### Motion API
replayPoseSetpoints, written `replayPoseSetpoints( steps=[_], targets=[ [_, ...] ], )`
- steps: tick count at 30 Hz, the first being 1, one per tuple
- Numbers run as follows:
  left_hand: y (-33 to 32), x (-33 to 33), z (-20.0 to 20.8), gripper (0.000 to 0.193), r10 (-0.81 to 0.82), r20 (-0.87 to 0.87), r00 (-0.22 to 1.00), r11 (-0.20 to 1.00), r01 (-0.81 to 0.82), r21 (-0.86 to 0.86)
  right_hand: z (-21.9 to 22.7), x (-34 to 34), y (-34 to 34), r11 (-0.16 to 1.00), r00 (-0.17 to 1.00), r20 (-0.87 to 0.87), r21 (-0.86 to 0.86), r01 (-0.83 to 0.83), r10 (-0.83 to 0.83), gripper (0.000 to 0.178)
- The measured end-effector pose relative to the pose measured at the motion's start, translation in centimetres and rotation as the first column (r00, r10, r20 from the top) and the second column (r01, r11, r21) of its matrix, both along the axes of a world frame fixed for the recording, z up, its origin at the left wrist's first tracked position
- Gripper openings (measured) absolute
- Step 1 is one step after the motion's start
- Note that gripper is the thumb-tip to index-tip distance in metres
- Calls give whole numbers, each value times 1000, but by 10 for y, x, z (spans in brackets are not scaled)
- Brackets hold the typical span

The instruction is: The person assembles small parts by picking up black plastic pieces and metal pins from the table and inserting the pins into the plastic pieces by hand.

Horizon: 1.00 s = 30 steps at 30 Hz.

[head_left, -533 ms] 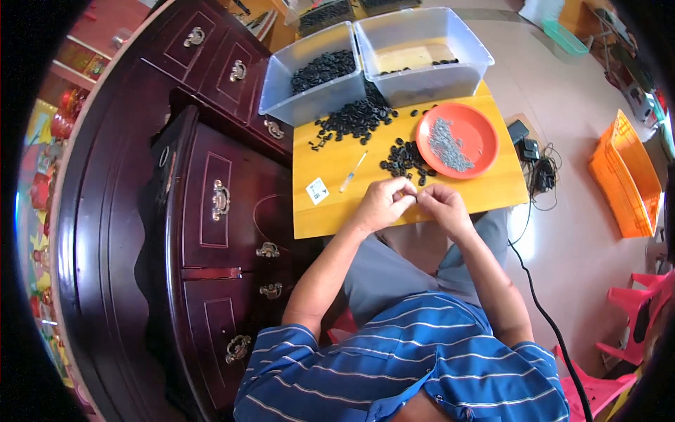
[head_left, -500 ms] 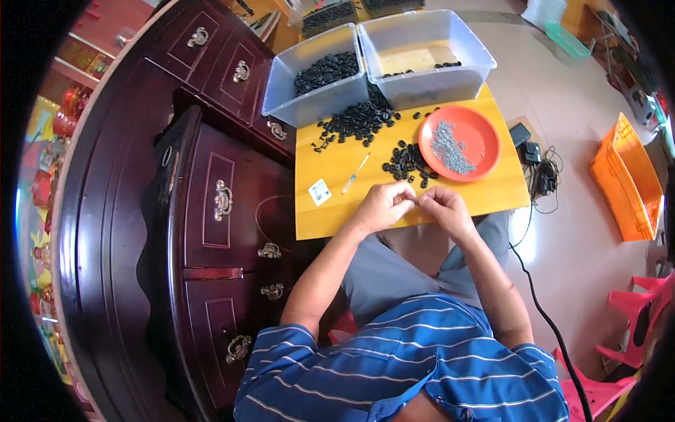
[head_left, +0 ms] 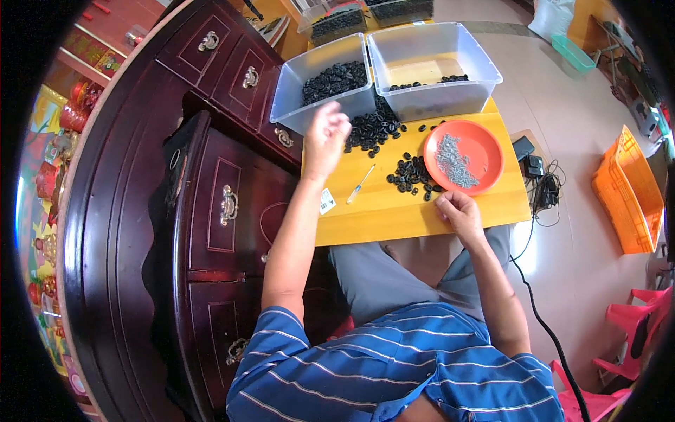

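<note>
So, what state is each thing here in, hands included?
Left bin: open-topped, black pieces heaped inside
Right bin: open-topped, fewer black pieces inside
Orange plate: upright, partly covered in grey pieces
Pen-like stick: lying flat
White card: partly hidden by forearm
Upper drawers: shut
Left hand: raised by the left bin, blurred, grip unclear
Right hand: pinched, contents unclear

Clock face centred on view. Hands: 2, left hand (head_left: 327,144) at 12 o'clock, right hand (head_left: 460,214) at 3. Near clear bins (head_left: 443,100): 2, at 12 and 1. Far bins (head_left: 401,15): at least 2, at 12. Red-orange plate (head_left: 486,156): 1, at 2. Pen-like stick (head_left: 361,186): 1, at 1. Orange crate (head_left: 628,197): 1, at 3. Black oval pieces (head_left: 409,174), grey pieces (head_left: 454,159): too many to count.
</note>
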<state>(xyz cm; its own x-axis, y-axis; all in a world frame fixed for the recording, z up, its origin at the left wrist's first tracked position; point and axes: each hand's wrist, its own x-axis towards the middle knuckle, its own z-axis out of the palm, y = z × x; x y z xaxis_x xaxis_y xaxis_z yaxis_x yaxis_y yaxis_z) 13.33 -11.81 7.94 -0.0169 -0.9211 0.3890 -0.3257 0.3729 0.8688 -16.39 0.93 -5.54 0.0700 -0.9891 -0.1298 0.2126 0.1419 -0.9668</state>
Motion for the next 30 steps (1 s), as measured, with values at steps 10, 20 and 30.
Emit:
replayPoseSetpoints(
  steps=[10, 20, 30],
  targets=[
    [85, -67, -103, 21, -115, 312, 943, 986, 72, 147, -2, -4, 1, 999, 998, -66, -38, -22, 19, 13],
    [82, -102, -86, 16, -134, 452, 882, 990, 135, 30, 7, -26, 3, 991, 971, 240, 130, -44, 12, 12],
    [22, -165, -62, 8, -336, 642, 689, 908, 419, 26, 10, -26, 4, 985, 962, 271, 154, -83, 39, 17]
  ],
)
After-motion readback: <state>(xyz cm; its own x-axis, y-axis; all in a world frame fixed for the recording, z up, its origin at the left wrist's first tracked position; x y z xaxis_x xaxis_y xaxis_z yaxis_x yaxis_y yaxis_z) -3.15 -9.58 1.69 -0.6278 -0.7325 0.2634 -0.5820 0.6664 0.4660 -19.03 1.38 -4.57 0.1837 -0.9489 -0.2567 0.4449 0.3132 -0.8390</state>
